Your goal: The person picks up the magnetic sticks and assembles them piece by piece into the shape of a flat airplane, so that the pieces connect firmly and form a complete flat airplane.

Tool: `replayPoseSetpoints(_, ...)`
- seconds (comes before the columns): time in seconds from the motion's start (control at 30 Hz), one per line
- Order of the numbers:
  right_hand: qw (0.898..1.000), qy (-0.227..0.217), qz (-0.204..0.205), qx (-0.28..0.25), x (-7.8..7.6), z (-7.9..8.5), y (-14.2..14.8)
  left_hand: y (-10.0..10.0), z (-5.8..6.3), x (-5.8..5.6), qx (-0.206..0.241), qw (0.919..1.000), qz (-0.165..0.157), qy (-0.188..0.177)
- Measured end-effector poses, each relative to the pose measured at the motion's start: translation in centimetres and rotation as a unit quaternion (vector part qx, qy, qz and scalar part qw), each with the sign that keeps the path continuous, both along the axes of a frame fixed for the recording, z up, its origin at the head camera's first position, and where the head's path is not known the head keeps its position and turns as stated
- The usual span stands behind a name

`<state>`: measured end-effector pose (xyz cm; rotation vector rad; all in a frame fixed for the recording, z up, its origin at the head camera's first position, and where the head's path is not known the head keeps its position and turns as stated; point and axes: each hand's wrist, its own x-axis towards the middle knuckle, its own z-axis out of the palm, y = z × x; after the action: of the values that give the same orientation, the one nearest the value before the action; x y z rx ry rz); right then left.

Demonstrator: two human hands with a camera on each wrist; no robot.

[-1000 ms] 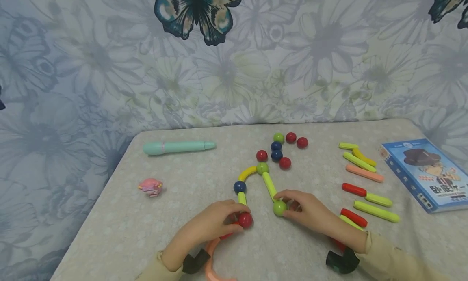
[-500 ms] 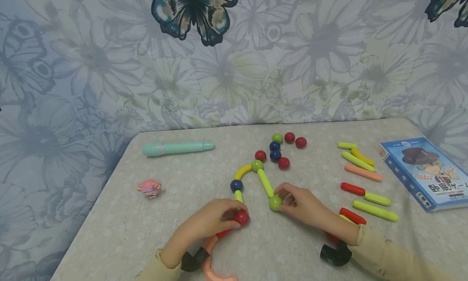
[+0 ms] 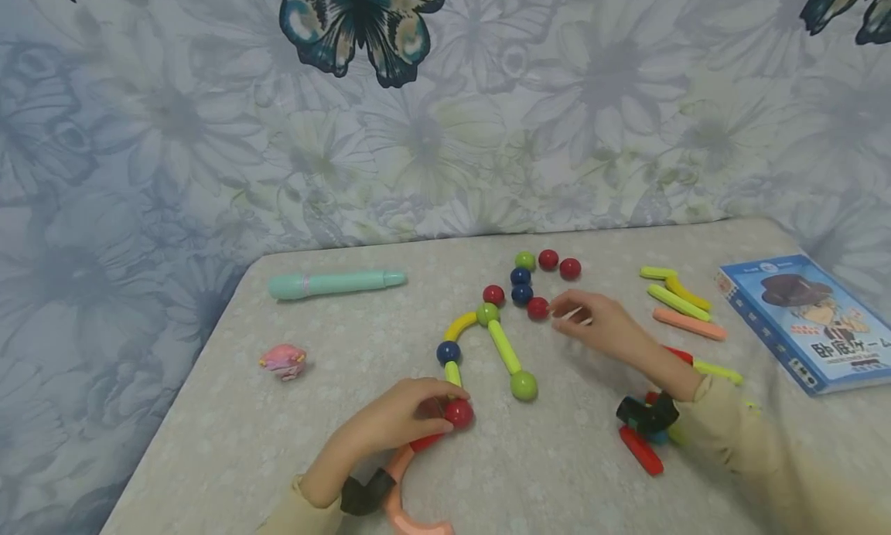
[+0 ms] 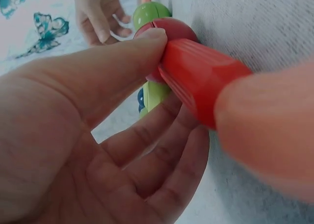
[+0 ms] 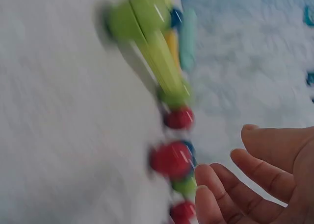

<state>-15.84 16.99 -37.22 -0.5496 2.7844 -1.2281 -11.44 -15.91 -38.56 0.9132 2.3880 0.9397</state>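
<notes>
A chain of balls and rods lies on the table (image 3: 334, 411). My left hand (image 3: 390, 419) pinches its red ball (image 3: 459, 414); a red rod (image 4: 201, 77) joins that ball, followed by a curved salmon rod (image 3: 398, 495). Beyond the ball run a short green rod (image 3: 452, 374), a blue ball (image 3: 448, 353), a curved yellow rod (image 3: 458, 327) and a green ball (image 3: 488, 314). From there a green rod (image 3: 504, 347) slants down to another green ball (image 3: 524, 386). With relaxed fingers holding nothing, my right hand (image 3: 602, 330) is close beside a loose red ball (image 3: 538, 308).
Behind the chain several loose balls cluster, among them a dark blue ball (image 3: 521, 294). Loose rods, including a salmon rod (image 3: 689, 324), lie at right beside a blue box (image 3: 807, 318). At left are a mint tube (image 3: 337, 284) and a small pink toy (image 3: 283, 361).
My right hand has let go of the chain's near green ball and moved away, up to the loose red ball. The chain's far end has shifted slightly left; my left hand keeps its grip.
</notes>
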Motion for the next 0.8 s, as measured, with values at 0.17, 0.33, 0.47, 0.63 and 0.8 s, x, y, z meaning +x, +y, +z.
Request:
replayPoseSetpoints(0.17, 0.997, -0.014, -0.074, 0.025, -1.3, 1.4, 5.6, -0.7, -0.4, -0.1, 0.016, 0.9991, -0.006, -0.038)
replayPoseSetpoints(0.33, 0.993, -0.037, -0.089, 0.067, 0.2, 0.2, 11.6, -1.2, -0.7, -0.6, 0.026, 0.9968, -0.027, -0.071)
replayPoseSetpoints(0.47, 0.992, -0.055, -0.064, 0.099, 2.5, -1.6, 13.5, -1.3, -1.0, -0.9, 0.035, 0.9959, -0.042, -0.073)
replayPoseSetpoints(0.63, 0.989, -0.037, -0.050, 0.132, 3.7, -2.9, 13.2, -1.3, -1.2, -1.3, 0.046, 0.9958, -0.053, -0.059)
replayPoseSetpoints(0.8, 0.988, -0.012, -0.060, 0.143, 3.6, -2.6, 12.3, -1.3, -1.0, -1.3, 0.042, 0.9958, -0.050, -0.065)
